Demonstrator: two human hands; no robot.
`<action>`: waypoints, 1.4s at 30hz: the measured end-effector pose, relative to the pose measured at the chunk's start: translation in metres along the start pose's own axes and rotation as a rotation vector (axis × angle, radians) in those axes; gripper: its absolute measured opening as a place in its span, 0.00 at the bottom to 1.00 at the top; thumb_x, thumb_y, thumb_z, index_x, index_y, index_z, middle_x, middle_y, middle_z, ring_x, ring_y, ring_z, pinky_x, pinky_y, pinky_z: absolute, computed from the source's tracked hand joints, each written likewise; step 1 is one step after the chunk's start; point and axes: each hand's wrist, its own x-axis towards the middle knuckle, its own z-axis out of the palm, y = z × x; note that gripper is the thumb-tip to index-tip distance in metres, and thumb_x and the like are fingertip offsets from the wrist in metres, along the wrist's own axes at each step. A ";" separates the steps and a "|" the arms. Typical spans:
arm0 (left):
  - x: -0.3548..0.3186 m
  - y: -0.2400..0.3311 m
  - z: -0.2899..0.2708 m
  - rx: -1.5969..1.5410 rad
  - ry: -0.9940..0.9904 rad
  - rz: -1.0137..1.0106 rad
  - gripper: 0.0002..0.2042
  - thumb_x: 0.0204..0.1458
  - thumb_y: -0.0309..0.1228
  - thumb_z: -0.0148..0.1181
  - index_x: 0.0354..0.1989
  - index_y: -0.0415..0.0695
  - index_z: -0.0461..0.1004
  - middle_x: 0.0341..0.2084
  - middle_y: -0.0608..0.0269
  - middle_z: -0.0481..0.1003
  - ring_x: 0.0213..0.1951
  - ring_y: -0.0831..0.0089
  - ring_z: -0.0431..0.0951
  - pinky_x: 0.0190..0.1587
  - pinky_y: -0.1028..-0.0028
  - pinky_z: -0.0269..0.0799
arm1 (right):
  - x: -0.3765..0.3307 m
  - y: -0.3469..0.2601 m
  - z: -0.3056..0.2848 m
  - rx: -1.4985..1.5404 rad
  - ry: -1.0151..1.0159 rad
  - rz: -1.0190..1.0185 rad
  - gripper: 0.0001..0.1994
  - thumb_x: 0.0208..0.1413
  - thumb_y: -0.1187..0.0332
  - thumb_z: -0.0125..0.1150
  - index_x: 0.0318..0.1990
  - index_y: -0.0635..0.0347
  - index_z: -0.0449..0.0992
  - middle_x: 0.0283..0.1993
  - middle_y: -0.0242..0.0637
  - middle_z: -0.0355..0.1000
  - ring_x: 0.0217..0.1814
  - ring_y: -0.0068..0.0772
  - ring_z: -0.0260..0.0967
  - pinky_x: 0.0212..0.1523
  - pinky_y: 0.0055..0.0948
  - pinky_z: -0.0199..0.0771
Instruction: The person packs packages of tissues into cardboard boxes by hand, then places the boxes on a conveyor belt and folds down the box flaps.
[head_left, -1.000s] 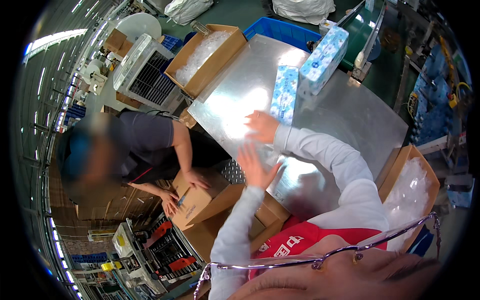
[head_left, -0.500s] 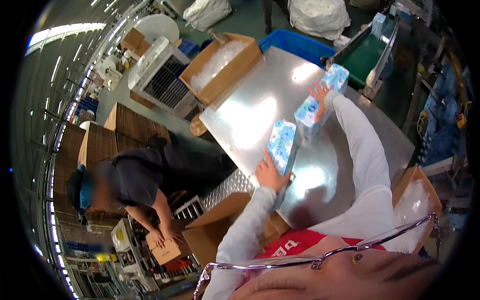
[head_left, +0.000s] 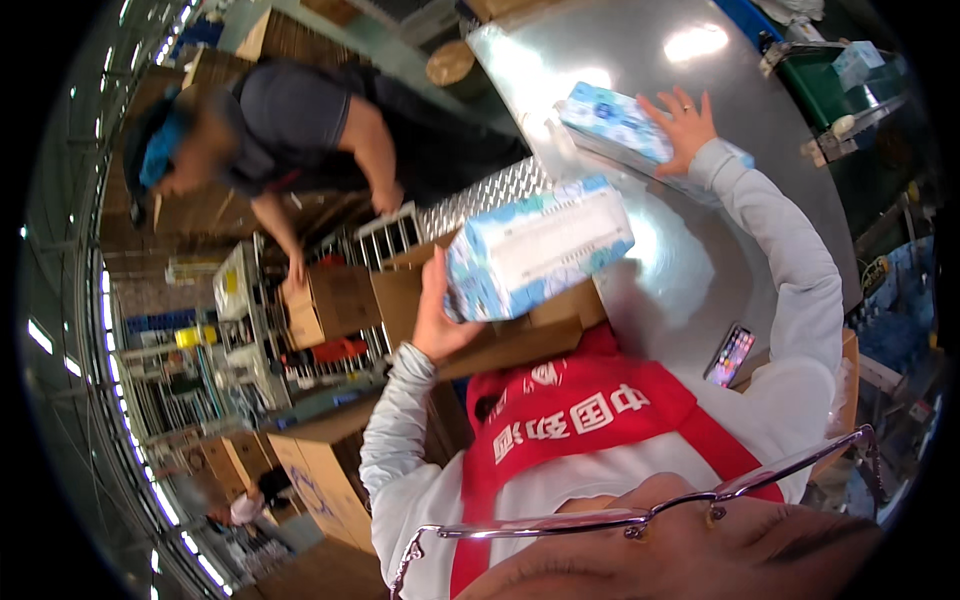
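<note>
My left hand [head_left: 440,315] grips one end of a blue-and-white floral tissue pack [head_left: 560,245], raised and tilted above an open cardboard box [head_left: 525,352]. The pack's pale panel faces up. On the metal table, my right hand [head_left: 688,132] lies with spread fingers on a similar tissue pack [head_left: 605,112]. More floral wrapping shows by the right wrist; whether it belongs to a second pack I cannot tell.
A phone [head_left: 730,355] lies at the near edge of the metal table [head_left: 775,200]. To the left, a co-worker [head_left: 290,125] leans over a small carton [head_left: 325,300]. A green conveyor [head_left: 815,85] carrying another pack stands at the far right.
My left hand has lifted its tissue pack off the table and turned it over the box. My view has swung left and nearer my body. My right hand stays at its pack.
</note>
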 end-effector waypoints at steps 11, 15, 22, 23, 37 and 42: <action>-0.125 -0.117 0.007 0.551 -0.409 -0.013 0.52 0.29 0.26 0.72 0.72 0.59 0.56 0.55 0.45 0.63 0.55 0.46 0.63 0.62 0.54 0.59 | 0.014 -0.211 -0.047 1.602 -0.074 -0.038 0.50 0.48 0.60 0.74 0.74 0.62 0.48 0.69 0.44 0.60 0.66 0.39 0.62 0.66 0.36 0.62; -0.125 -0.204 0.067 0.615 -0.598 -0.076 0.56 0.33 0.28 0.72 0.75 0.63 0.46 0.58 0.43 0.61 0.58 0.44 0.62 0.62 0.45 0.55 | 0.010 -0.332 -0.002 0.910 -0.132 -0.547 0.52 0.41 0.59 0.76 0.75 0.40 0.50 0.69 0.48 0.57 0.65 0.53 0.63 0.66 0.43 0.61; -0.148 -0.249 0.113 0.410 -0.513 -0.345 0.30 0.45 0.35 0.66 0.61 0.49 0.68 0.59 0.39 0.63 0.59 0.38 0.65 0.62 0.49 0.64 | -0.025 -0.441 0.191 0.220 -0.964 -0.535 0.59 0.41 0.64 0.76 0.75 0.23 0.35 0.77 0.48 0.45 0.75 0.59 0.48 0.72 0.52 0.50; -0.158 -0.256 0.113 0.357 -0.495 -0.448 0.30 0.46 0.36 0.66 0.60 0.48 0.68 0.59 0.38 0.63 0.59 0.38 0.65 0.62 0.51 0.64 | -0.028 -0.446 0.205 0.179 -1.036 -0.539 0.55 0.46 0.59 0.72 0.75 0.23 0.36 0.78 0.46 0.44 0.77 0.57 0.45 0.73 0.54 0.46; -0.115 -0.308 0.124 0.151 -0.380 -0.330 0.20 0.55 0.35 0.60 0.55 0.43 0.75 0.48 0.48 0.77 0.47 0.53 0.79 0.51 0.62 0.75 | 0.044 -0.129 0.018 0.080 0.424 0.294 0.15 0.54 0.58 0.60 0.47 0.53 0.78 0.56 0.49 0.70 0.64 0.57 0.60 0.62 0.57 0.59; 0.058 -0.121 0.126 0.144 -0.416 0.007 0.14 0.57 0.29 0.59 0.52 0.42 0.76 0.45 0.55 0.78 0.43 0.62 0.79 0.42 0.68 0.76 | -0.006 0.037 0.012 0.180 0.019 0.991 0.32 0.60 0.33 0.41 0.68 0.32 0.64 0.80 0.46 0.33 0.81 0.59 0.22 0.69 0.73 0.35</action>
